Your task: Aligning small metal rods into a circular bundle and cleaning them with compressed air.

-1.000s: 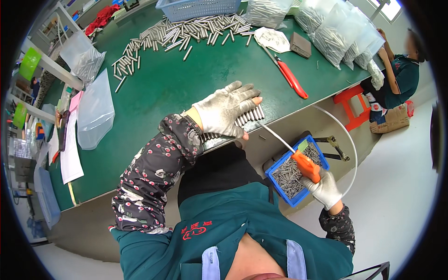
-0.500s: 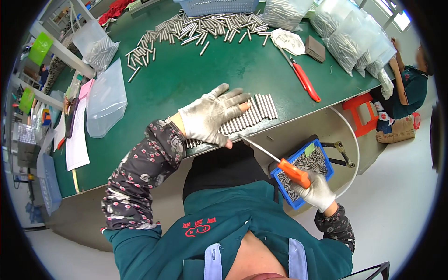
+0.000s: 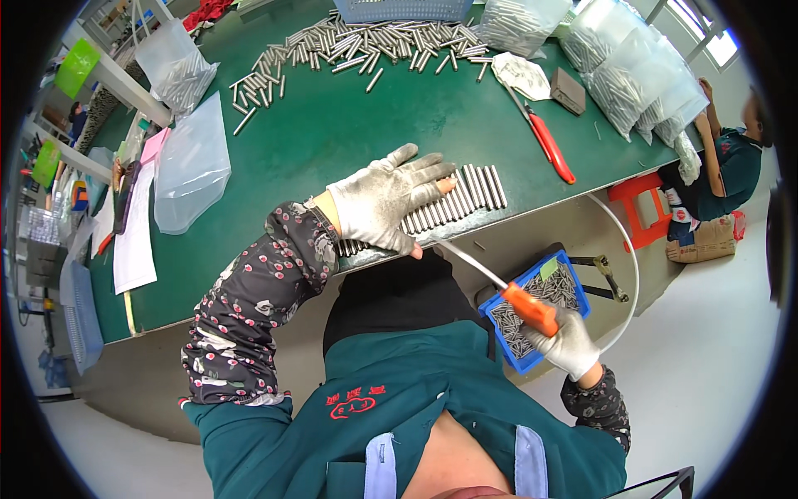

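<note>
My left hand, in a grey-stained white glove, lies flat with fingers spread over a row of short metal pins. The pins sit side by side along the near edge of the green table, and the hand hides many of them. Lower right, my gloved right hand is wrapped round the orange handle of a screwdriver. Its thin metal shaft points up and left, with the tip at the table edge close to the row and to my left thumb. Whether the tip touches a pin, I cannot tell.
A heap of loose pins spreads across the far table. Bags of pins stand far right, near red-handled cutters and a dark block. Below the edge sits a blue bin of pins. A seated person is at right.
The whole view has shifted slightly, so the table's things appear a little displaced. Both hands keep almost the same pose, the left flat on the pins and the right round the screwdriver.
</note>
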A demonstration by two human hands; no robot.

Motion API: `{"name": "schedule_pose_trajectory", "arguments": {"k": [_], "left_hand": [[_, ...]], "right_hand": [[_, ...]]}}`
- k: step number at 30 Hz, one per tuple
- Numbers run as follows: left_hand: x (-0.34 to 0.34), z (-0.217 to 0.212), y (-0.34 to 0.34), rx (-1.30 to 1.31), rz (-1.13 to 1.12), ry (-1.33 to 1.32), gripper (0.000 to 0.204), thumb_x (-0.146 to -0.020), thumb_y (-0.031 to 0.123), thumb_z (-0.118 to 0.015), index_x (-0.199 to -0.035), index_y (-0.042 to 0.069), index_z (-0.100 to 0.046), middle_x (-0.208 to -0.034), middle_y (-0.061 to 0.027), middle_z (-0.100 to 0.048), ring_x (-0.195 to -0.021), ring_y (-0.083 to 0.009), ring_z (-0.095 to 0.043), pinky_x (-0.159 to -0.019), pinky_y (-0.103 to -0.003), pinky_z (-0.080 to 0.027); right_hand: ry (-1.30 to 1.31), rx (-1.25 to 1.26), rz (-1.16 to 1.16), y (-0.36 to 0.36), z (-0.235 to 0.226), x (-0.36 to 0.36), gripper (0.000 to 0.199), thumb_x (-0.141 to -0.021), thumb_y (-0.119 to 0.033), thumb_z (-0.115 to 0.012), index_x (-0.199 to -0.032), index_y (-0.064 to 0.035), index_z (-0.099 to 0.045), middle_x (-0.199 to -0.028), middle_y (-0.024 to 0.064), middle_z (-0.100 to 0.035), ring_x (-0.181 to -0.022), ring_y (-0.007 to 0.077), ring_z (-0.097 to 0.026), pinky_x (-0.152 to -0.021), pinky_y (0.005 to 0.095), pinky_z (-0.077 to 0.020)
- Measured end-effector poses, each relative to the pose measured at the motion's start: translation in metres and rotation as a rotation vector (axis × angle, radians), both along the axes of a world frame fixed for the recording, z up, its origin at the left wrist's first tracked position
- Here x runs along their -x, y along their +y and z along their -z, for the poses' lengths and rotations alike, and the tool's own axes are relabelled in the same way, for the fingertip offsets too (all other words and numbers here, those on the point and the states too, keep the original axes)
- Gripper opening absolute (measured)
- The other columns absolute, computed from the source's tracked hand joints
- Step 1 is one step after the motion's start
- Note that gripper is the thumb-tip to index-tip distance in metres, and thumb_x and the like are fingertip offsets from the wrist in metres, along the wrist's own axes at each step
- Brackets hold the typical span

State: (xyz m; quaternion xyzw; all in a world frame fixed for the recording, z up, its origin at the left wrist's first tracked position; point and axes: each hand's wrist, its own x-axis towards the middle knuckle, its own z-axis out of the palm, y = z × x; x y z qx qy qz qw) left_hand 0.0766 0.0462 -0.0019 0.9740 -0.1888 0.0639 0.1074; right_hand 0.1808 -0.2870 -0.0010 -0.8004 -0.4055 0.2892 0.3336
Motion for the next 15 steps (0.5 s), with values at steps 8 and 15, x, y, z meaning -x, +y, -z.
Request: {"name": "schedule_pose_trajectory", "arguments": {"k": [8, 15], "left_hand": [[-0.0018, 0.0002, -0.0008, 0.021, 0.003, -0.002, 0.098, -0.065, 0.067, -0.054, -0.132, 0.001, -0.027, -0.133, -0.0243, -0.031, -0.125, -0.0391, -0.029, -0.104, -0.053, -0.017], [0.0000, -0.0002, 0.0005, 0.030, 0.014, -0.004, 0.097, -0.067, 0.069, -0.051, -0.132, 0.001, -0.027, -0.134, -0.0242, -0.031, -0.125, -0.0391, -0.028, -0.104, -0.052, -0.017]], "right_hand": [[0.002, 0.038, 0.036, 0.0096, -0.0029, -0.0052, 0.023, -0.072, -0.012, -0.062, -0.092, -0.0014, -0.061, -0.068, 0.0152, -0.059, -0.061, 0.0262, -0.060, -0.059, 0.0312, -0.0464], [0.061, 0.011, 0.010, 0.0095, 0.0018, -0.0028, 0.027, -0.073, -0.015, -0.062, -0.096, -0.0017, -0.061, -0.068, 0.0143, -0.059, -0.061, 0.0247, -0.060, -0.060, 0.0311, -0.0463]]}}
